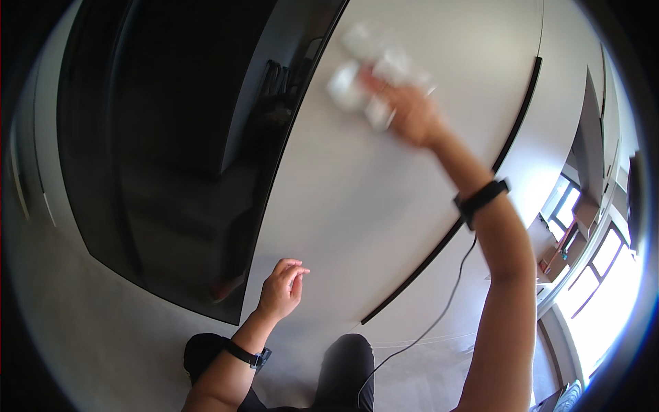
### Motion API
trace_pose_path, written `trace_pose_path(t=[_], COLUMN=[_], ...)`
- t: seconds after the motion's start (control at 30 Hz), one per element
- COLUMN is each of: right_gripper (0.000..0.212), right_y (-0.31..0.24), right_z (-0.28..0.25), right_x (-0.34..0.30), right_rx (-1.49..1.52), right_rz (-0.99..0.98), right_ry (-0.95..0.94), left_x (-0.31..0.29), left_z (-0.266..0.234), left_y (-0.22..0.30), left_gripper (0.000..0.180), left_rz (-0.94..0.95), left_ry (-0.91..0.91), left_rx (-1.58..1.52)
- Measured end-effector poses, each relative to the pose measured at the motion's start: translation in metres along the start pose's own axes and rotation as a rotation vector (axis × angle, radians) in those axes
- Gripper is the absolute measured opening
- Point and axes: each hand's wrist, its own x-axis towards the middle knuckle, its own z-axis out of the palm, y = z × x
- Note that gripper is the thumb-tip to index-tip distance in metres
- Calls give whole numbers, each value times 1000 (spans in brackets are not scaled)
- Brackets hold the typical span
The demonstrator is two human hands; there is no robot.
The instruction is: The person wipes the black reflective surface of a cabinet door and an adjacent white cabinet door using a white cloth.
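Observation:
Up against the pale cabinet panel (357, 199), my right hand (412, 113) grips a crumpled white wipe (350, 86). Motion smears both hand and wipe, so whether it is paper or cloth cannot be made out. A small reddish patch shows among the white folds. Lower down, in front of the panel's bottom part, my left hand (280, 292) is held with fingers loosely bent and nothing visible in them. It is close to the edge of a glossy black panel (178, 172). Each wrist wears a black band.
A long black strip (439, 247) runs along the pale panel's right edge. From my right wristband a thin grey cable (449, 302) hangs toward my legs. At the far right are bright windows (597, 295) and open shelving (570, 240). The grey floor (103, 309) shows at lower left.

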Motion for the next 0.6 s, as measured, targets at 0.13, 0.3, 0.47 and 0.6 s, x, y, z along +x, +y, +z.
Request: trace_pose_path(t=[0.13, 0.3, 0.47, 0.6], right_gripper=[47, 55, 67, 54], right_y=[89, -70, -133, -9], right_z=[-30, 25, 44, 10], right_x=[55, 39, -56, -79], right_rx=[-422, -196, 136, 34], right_rz=[487, 95, -328, 224], right_ry=[703, 273, -560, -102], left_x=[0, 3, -5, -3], left_z=[5, -2, 3, 4], left_y=[3, 2, 1, 7], left_gripper=[14, 15, 14, 16], left_rz=[4, -2, -100, -83], left_ry=[36, 131, 149, 149], left_rx=[-11, -17, -118, -147])
